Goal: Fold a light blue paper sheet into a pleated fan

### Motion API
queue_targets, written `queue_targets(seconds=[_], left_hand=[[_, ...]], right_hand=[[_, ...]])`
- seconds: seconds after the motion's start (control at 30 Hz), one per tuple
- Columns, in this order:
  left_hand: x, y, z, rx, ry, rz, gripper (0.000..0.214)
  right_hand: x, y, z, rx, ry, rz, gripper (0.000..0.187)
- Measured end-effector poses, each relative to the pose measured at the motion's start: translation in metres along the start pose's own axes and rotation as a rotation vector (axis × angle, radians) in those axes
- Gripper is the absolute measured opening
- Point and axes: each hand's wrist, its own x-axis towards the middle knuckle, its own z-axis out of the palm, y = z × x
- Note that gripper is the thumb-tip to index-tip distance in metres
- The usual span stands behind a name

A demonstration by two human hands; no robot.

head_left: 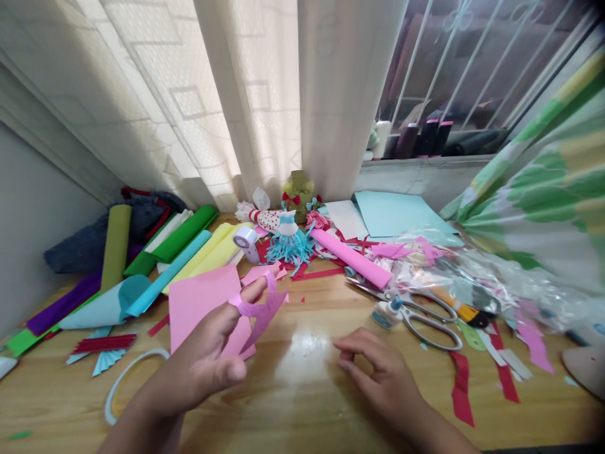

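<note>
My left hand (215, 343) is raised over a pink paper sheet (198, 296), its thumb held apart from the fingers. Around its fingertips loops a pink crepe paper strip (267, 309), one end hanging down to the right. My right hand (378, 372) is above the wooden table, thumb and index finger curled almost together; nothing shows between them. Just beyond it stand a small glue bottle (387, 313) and a pair of scissors (425, 315). A blue fringed paper figure (288, 239) and a pink paper roll (352, 257) lie farther back.
Several coloured paper rolls, including a green roll (185, 233), lie at the left. A white ring (123, 378) is near my left forearm. Red paper scraps (460, 388) and a clear plastic bag (515, 277) cover the right side. Curtains (265, 94) hang behind the table.
</note>
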Motion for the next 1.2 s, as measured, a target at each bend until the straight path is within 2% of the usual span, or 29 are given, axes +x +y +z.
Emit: queue_targets(seconds=[0.07, 0.13, 0.23, 0.33, 0.53, 0.6, 0.67, 0.77, 0.83, 0.93, 1.03, 1.1, 1.2], left_hand=[[0.0, 0.0, -0.003, -0.027, 0.036, 0.022, 0.084], [0.001, -0.002, -0.003, -0.005, 0.042, 0.047, 0.084], [0.006, -0.006, 0.0, 0.202, 0.044, 0.08, 0.075], [0.015, -0.009, 0.003, 0.396, 0.062, 0.134, 0.075], [0.028, -0.013, 0.003, 0.61, 0.04, 0.225, 0.081], [0.031, -0.012, 0.003, 0.736, -0.008, 0.249, 0.083], [0.034, -0.007, 0.007, 0.843, -0.076, 0.257, 0.085], [0.037, 0.006, 0.018, 0.903, -0.186, 0.309, 0.084], [0.038, 0.017, 0.027, 0.903, -0.244, 0.384, 0.081], [0.037, 0.032, 0.038, 0.913, -0.322, 0.494, 0.074], [0.035, 0.042, 0.045, 0.91, -0.39, 0.527, 0.059], [0.032, 0.047, 0.048, 0.897, -0.447, 0.487, 0.053], [0.027, 0.046, 0.046, 0.847, -0.475, 0.463, 0.054]], right_hand=[[-0.004, 0.0, -0.005, -0.065, -0.05, -0.081, 0.021], [-0.007, 0.001, -0.008, -0.143, -0.078, -0.104, 0.022], [-0.006, 0.0, -0.011, -0.221, -0.083, -0.145, 0.024], [0.0, -0.009, -0.02, -0.212, -0.077, -0.216, 0.028], [0.014, -0.026, -0.071, -0.234, 0.04, -0.234, 0.033], [0.022, -0.027, -0.085, -0.276, 0.064, -0.213, 0.029], [0.035, -0.029, -0.09, -0.299, 0.043, -0.171, 0.027], [0.066, -0.036, -0.081, -0.228, -0.069, -0.06, 0.032], [0.091, -0.04, -0.067, -0.028, -0.185, 0.048, 0.041], [0.122, -0.041, -0.042, 0.334, -0.391, 0.29, 0.057], [0.136, -0.041, -0.018, 0.553, -0.426, 0.552, 0.061], [0.138, -0.044, -0.006, 0.643, -0.426, 0.581, 0.061], [0.14, -0.056, 0.002, 0.735, -0.439, 0.502, 0.069]])
